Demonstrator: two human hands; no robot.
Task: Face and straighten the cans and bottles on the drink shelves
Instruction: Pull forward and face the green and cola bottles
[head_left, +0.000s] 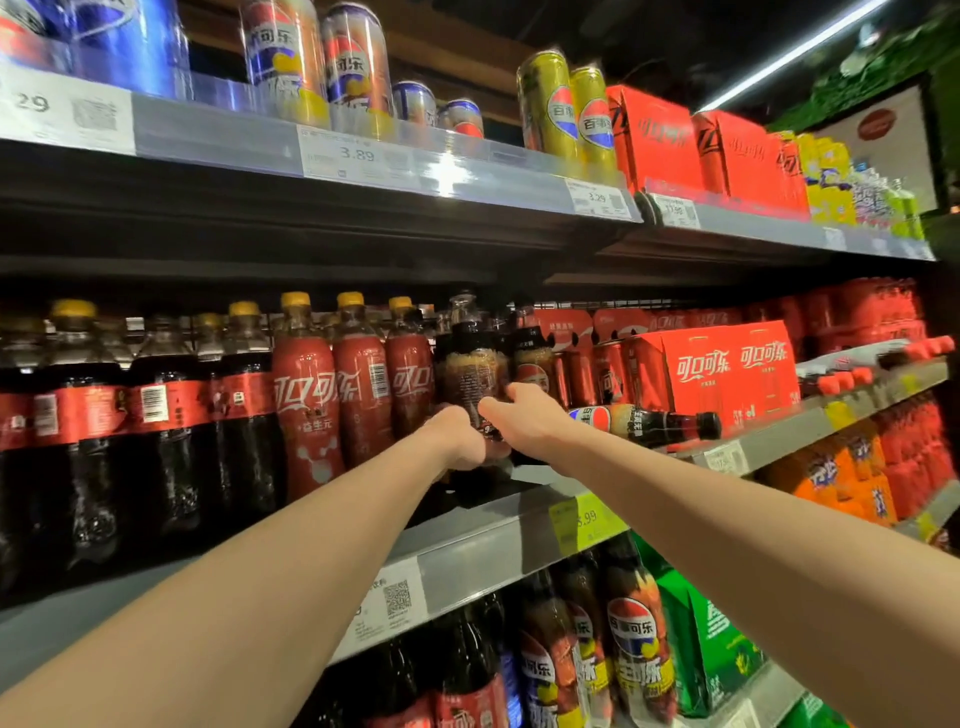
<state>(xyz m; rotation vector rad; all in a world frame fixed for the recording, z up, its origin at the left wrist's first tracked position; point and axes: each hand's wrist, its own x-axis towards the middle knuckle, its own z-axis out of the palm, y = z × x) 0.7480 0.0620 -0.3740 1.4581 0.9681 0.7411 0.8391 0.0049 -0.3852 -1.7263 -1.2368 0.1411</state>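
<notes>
Bottle (470, 374) upright, cap up; left hand (457, 436), right hand (524, 415) both gripping it.

A dark bottle (470, 374) with black label is seen beside red-wrapped bottles (306, 395) capped in yellow; red cartons (727, 369) are lettered in white.
</notes>
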